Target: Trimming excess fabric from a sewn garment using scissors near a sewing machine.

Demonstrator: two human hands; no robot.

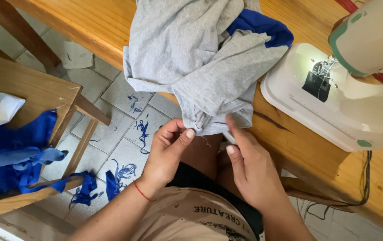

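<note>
A grey garment with a blue part (pixel 200 58) hangs over the front edge of a wooden table (pixel 298 147). My left hand (pixel 167 151) pinches its lower hem between thumb and fingers. A red thread bracelet circles that wrist. My right hand (pixel 247 165) grips the same hem a little to the right, with what looks like a small white tool under its fingers. Both hands sit just above my lap.
A white and green sewing machine (pixel 339 85) stands on the table to the right, its lamp lit. A wooden stool (pixel 30 89) at the left carries blue cloth (pixel 12 156) and white cloth. Blue scraps and threads (pixel 124 172) litter the tiled floor.
</note>
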